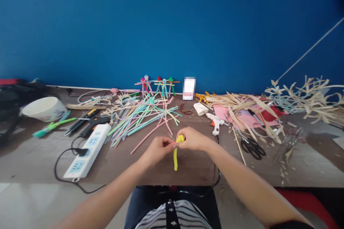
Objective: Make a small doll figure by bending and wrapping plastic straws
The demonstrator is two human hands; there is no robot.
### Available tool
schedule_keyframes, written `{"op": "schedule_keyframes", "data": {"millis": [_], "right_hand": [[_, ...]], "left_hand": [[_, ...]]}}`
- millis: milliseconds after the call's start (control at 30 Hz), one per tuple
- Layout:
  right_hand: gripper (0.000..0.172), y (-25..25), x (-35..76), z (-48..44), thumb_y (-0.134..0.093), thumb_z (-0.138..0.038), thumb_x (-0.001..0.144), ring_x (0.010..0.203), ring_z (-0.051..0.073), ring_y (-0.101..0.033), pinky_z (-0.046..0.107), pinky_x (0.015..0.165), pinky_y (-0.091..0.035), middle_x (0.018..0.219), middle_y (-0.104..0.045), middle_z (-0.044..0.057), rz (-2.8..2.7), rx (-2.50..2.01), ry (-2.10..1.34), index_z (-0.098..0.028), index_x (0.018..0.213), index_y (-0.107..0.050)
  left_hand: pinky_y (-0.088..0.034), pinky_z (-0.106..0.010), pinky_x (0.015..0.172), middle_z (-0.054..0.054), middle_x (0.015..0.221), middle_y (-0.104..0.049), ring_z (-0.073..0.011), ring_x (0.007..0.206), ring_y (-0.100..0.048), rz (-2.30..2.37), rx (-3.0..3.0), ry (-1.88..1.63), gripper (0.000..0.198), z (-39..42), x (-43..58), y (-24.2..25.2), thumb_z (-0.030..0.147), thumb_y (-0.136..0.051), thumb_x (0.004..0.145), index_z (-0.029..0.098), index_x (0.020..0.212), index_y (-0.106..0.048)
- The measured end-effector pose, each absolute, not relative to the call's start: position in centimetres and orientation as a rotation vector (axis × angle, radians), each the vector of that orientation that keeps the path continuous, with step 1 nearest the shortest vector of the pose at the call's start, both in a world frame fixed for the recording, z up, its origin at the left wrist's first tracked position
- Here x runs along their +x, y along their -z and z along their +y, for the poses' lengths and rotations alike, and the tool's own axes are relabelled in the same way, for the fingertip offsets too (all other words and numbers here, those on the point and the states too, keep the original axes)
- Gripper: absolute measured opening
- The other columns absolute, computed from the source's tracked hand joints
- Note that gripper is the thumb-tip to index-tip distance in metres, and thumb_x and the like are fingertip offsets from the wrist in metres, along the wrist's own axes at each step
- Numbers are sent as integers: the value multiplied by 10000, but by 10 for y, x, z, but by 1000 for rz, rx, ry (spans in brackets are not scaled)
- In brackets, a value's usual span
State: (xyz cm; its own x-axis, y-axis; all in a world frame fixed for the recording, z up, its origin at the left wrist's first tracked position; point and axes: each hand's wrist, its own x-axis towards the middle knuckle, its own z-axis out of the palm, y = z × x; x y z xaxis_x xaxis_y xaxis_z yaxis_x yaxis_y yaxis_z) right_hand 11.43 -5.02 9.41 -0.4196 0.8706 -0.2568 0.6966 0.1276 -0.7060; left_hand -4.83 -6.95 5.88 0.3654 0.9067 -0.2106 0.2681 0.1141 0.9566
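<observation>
The left hand and right hand meet above the dark wooden tabletop, close to its near edge. Both hands are closed. Their fingers grip the upper, bunched end of a bright yellow chenille stem, with the left fingertips pinching it from the side and the right fingers curled over it. The lower end hangs toward 6 o'clock; contact with the tabletop cannot be determined.

Bare tabletop lies at 6 o'clock, between the hands and the near edge. At 11 o'clock, a loose pile of pastel plastic straws sits near the left hand. At 8 o'clock, a white rectangular power strip lies well apart from the hands, with its black cord looping over the edge. At 1 o'clock, a white-and-orange hot glue gun stands just clear of the right hand. At 3 o'clock, black-handled scissors lie beyond the bare area.
</observation>
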Motion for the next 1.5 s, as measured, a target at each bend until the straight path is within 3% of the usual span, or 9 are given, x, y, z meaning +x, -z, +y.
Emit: {"op": "schedule_keyframes", "data": {"millis": [100,267,433,500,633,800,1100,1233,1500], "right_hand": [[183,-95,116,-47,-617,-230,575,500,63,-392,170,451,-306,561,-483,-51,-2124,-1443,-1286,-128,724,-584],[507,-94,126,-45,-655,-225,579,744,127,-546,238,659,-426,879,-595,37,-1858,-1291,-1353,-150,1051,-484],[141,-87,132,-64,-502,-261,742,746,143,-542,266,708,-415,793,-595,47,-1551,-1435,-556,-154,805,-569],[151,-80,128,-75,-482,-272,759,680,137,-548,250,655,-423,719,-603,33,-1595,-1457,-636,-160,740,-581],[179,-67,114,-86,-544,-259,716,638,130,-563,235,614,-422,718,-628,12,-1735,-1520,-798,-176,869,-585],[128,-64,114,-82,-487,-190,762,690,136,-562,233,638,-398,758,-626,20,-1882,-1553,-595,-191,828,-596],[195,-67,107,-97,-569,-208,718,892,201,-465,329,785,-357,928,-520,74,-1997,-1430,-193,-178,910,-560],[196,-71,105,-100,-635,-300,681,873,212,-438,352,775,-325,876,-522,58,-2165,-1430,-110,-184,825,-572],[104,-69,105,-97,-494,-195,794,778,172,-457,312,714,-293,742,-553,40,-2262,-1469,-78,-182,746,-585]], "left_hand": [[-280,-154,367,41,481,-471,-42,394,-374,1054,1088,-635,235,-67,-49,-59,322,-642,602,102,680,-616],[-358,-133,371,26,503,-504,-31,390,-422,945,800,-675,211,-63,-49,-59,279,-686,587,102,676,-612],[-445,-149,438,1,590,-559,-50,470,-509,962,637,-858,174,-60,-44,-56,215,-679,617,103,738,-624],[-450,-155,440,2,573,-558,-58,476,-520,971,608,-885,160,-59,-40,-55,204,-674,625,101,735,-621],[-461,-165,446,-2,567,-564,-68,485,-530,983,603,-843,175,-58,-31,-53,220,-668,634,102,755,-622],[-467,-177,431,56,468,-457,-29,388,-416,1005,630,-840,188,-59,-27,-48,250,-684,616,103,720,-629],[-401,-144,385,46,489,-478,-30,389,-415,965,630,-842,223,-60,-29,-41,285,-685,606,112,734,-628],[-333,-135,351,50,461,-455,-25,368,-382,948,712,-872,246,-60,-28,-38,327,-684,599,100,665,-615],[-321,-155,358,26,515,-503,-43,387,-405,1070,850,-851,347,-62,-31,-36,417,-646,606,99,743,-627]]}}
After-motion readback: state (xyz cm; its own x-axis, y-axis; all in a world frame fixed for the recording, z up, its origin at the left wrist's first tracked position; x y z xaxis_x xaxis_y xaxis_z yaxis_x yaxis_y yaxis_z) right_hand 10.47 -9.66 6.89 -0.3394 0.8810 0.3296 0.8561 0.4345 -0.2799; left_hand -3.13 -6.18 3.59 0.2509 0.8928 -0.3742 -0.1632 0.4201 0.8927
